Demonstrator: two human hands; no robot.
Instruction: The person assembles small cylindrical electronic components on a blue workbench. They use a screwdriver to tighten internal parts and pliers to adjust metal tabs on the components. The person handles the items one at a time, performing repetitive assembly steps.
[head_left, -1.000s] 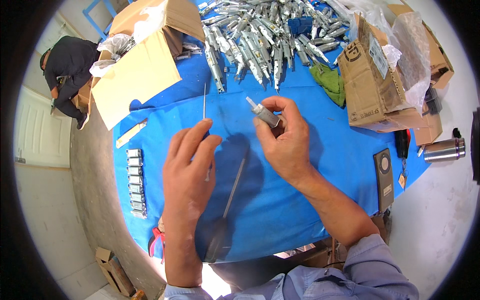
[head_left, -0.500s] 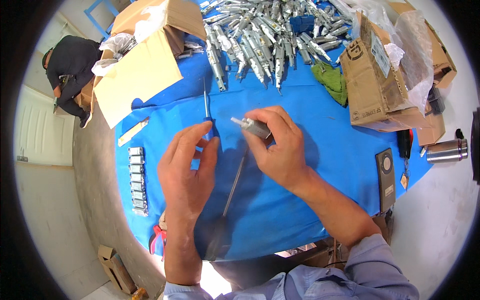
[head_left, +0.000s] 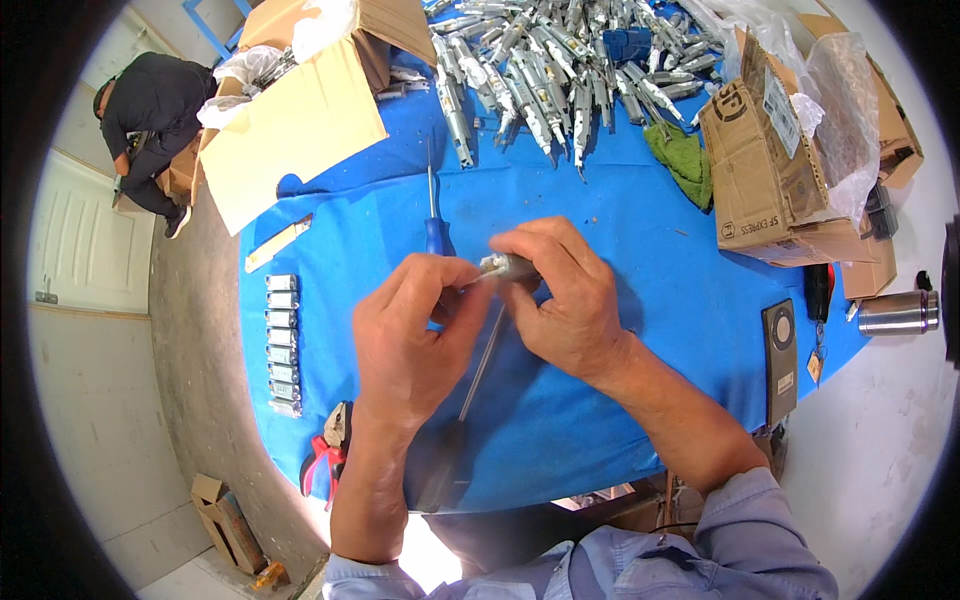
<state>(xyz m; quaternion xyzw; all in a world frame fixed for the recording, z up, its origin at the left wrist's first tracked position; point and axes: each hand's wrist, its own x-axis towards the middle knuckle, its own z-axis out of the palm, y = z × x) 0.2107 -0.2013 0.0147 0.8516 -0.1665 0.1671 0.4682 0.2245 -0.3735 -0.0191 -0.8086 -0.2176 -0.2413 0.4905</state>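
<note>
My right hand [head_left: 572, 305] grips a small grey metal part [head_left: 514, 267] above the middle of the table. My left hand [head_left: 408, 330] pinches the whitish tip at its left end, and the fingers hide some of that tip. Just beyond my left hand lies a screwdriver with a blue handle [head_left: 436, 236], its blade pointing away. A long thin metal rod [head_left: 484, 362] slants on the cloth below my hands, running to a blurred dark handle. Red-handled pliers [head_left: 325, 452] rest beside my left forearm.
Many grey metal pieces [head_left: 545, 85] are heaped at the back. A row of small silver blocks [head_left: 283, 337] and a utility knife [head_left: 279, 242] lie left. Open cartons [head_left: 765, 170], a green cloth [head_left: 682, 163], a flat grey device [head_left: 779, 360] and a steel flask [head_left: 897, 313] are right.
My left hand has moved right and closed on the tip of the metal part. My right hand keeps its grip. The view has shifted slightly, showing more of the pliers.
</note>
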